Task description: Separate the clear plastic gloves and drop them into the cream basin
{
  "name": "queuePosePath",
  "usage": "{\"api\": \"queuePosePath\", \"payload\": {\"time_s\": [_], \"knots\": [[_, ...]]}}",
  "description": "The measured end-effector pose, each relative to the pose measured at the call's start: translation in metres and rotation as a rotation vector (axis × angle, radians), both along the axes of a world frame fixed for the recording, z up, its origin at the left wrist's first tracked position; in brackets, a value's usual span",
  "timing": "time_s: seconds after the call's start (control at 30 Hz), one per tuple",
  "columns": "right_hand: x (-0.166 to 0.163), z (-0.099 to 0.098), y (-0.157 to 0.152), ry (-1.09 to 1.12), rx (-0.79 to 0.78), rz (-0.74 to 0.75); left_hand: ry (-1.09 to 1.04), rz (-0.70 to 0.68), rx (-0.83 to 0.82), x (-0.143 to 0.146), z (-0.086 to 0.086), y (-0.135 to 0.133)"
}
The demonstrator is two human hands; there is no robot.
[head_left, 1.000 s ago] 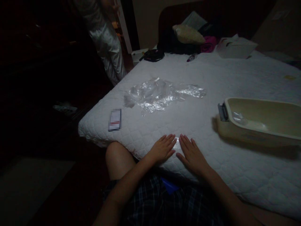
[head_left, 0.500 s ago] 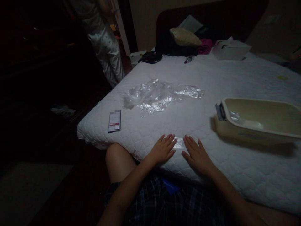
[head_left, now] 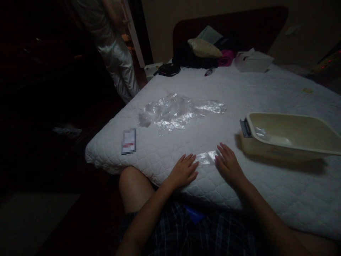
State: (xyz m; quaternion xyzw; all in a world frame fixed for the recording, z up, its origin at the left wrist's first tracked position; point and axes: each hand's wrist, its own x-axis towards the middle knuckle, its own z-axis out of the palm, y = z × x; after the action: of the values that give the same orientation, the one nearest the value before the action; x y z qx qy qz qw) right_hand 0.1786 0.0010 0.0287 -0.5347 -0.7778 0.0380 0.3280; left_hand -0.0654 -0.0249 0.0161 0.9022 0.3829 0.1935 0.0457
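Observation:
A small clear plastic bag [head_left: 205,159] lies flat on the white quilted bed [head_left: 165,153], close to its front edge. My left hand [head_left: 184,171] rests over the bag's left end, palm down, fingers stretched out. At the right end, my right hand [head_left: 228,164] touches the plastic with its fingers apart and slightly bent. Neither hand is closed on anything. Beyond them a spread of crumpled clear plastic bags [head_left: 176,110] covers part of the bed.
A cream plastic bin [head_left: 282,151] with a grey latch stands to the right, some clear plastic inside. A phone-like item [head_left: 129,141] lies left. Near the headboard are a pillow [head_left: 204,48], a white box [head_left: 253,61] and a black bag [head_left: 169,69]. A person [head_left: 114,53] stands at the left.
My right hand has slid right along the small bag, uncovering more of it. My left hand has stayed nearly in place. The view has shifted slightly.

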Motion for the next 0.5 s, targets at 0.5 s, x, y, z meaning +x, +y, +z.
{"api": "queuePosePath", "payload": {"time_s": [0.5], "knots": [[-0.028,-0.020,-0.003,0.009,0.067,0.237,-0.130,-0.019,0.133,0.004,-0.001,-0.008]]}}
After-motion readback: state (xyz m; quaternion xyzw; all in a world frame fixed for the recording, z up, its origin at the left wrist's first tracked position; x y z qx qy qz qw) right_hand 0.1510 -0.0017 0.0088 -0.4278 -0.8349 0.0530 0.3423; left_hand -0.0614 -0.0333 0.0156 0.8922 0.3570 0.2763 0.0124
